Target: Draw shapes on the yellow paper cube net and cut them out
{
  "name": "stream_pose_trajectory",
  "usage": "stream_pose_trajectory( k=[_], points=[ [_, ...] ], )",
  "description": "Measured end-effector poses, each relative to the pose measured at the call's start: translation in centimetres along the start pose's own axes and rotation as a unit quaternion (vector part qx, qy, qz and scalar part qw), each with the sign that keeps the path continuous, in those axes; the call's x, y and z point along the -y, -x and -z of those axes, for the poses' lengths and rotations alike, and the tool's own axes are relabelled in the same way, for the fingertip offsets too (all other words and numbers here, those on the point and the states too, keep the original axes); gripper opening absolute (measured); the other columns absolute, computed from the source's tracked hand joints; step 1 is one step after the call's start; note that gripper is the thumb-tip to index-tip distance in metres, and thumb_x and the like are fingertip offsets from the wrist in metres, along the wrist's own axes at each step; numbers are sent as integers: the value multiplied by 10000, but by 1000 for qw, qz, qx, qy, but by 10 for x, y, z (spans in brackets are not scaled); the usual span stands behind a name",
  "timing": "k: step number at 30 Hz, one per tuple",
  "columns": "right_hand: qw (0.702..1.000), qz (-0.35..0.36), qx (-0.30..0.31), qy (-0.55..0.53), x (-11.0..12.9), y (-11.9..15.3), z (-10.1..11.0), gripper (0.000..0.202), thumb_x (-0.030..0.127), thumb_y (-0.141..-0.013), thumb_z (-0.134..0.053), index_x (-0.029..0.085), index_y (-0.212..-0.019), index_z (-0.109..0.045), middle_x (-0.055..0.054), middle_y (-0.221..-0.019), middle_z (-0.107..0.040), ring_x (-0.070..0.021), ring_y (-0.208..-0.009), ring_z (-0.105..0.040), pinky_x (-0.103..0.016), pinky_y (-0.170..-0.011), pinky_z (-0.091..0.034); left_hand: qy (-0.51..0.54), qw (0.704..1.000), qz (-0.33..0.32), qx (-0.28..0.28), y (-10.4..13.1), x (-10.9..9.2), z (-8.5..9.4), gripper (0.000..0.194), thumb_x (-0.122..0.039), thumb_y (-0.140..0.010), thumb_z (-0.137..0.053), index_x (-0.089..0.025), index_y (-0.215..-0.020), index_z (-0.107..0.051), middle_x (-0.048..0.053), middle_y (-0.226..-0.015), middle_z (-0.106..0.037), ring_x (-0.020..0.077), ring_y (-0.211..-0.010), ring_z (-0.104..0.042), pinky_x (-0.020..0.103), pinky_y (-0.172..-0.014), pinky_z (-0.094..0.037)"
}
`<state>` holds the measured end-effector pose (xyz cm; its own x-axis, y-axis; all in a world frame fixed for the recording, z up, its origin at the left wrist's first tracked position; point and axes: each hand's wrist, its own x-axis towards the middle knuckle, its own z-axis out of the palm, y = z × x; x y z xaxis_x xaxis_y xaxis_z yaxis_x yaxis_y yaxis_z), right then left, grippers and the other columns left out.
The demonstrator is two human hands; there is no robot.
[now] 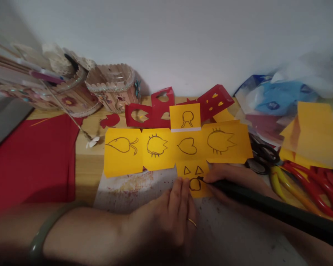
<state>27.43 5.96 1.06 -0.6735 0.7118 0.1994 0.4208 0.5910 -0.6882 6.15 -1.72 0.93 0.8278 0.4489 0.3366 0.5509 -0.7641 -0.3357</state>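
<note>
A yellow paper cutout (155, 162) with several square panels lies across the middle, with dark outlines drawn on it. Its lowest panel bears two triangles and a round shape. My right hand (230, 181) grips a dark pencil (255, 199), whose tip is at the right side of the round shape. My left hand (172, 218), with a ring on it, rests its outstretched fingers on the left edge of that panel. Behind the yellow paper stands a folded red paper (161, 114) with cut-out holes.
Red sheets (39, 155) lie at the left. Decorated wooden-stick holders (113, 88) stand at the back left. Scissors (310, 181) with red and yellow handles lie at the right, near yellow scraps (316, 133) and a blue plastic pack (280, 96). Stained grey paper (127, 188) lies under the cutout.
</note>
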Motion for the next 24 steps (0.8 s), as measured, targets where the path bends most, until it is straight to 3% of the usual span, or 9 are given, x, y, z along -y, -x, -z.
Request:
stream_pose_trajectory(
  k=[4, 11, 16, 21, 24],
  points=[
    [999, 22, 33, -23, -11, 5, -2, 194, 116, -813, -568, 287, -903, -584, 54, -737, -677, -119, -596, -639, -220, -554, -493, 4, 1000, -1, -4, 1, 0, -1, 317, -139, -858, -441, 25, -1024, -656, 213, -1034, -690, 295, -942, -698, 304, -735, -594],
    [997, 51, 34, -36, -18, 9, -3, 235, 84, -835, -561, 273, -975, -557, 53, -806, -645, -82, -669, -620, -168, -620, -478, 2, 1000, 2, -7, 1, -1, -2, 304, -129, -873, -445, 41, -1024, -647, 221, -1035, -686, 297, -939, -698, 302, -733, -592],
    [998, 63, 16, -18, -12, 6, -2, 214, 93, -811, -542, 266, -938, -538, 61, -751, -638, -78, -599, -612, -170, -564, -465, 5, 1000, 13, -11, 2, -2, -2, 301, -119, -875, -439, 40, -1022, -648, 227, -1043, -681, 305, -956, -692, 306, -725, -593],
    [993, 97, -39, 50, -5, 1, -3, 205, 85, -793, -492, 270, -882, -493, 43, -666, -653, -116, -548, -642, -209, -520, -491, 2, 1000, 14, -15, 3, -3, -3, 293, -136, -874, -463, 34, -1013, -657, 226, -1038, -684, 297, -943, -697, 294, -703, -593],
    [992, 105, -34, 62, -2, -2, -2, 239, 71, -780, -504, 286, -882, -486, 26, -650, -662, -133, -523, -647, -226, -486, -508, -4, 1000, 6, -16, 2, -2, -4, 295, -132, -874, -451, 25, -1008, -662, 214, -1028, -691, 285, -934, -701, 291, -709, -593]
  ],
)
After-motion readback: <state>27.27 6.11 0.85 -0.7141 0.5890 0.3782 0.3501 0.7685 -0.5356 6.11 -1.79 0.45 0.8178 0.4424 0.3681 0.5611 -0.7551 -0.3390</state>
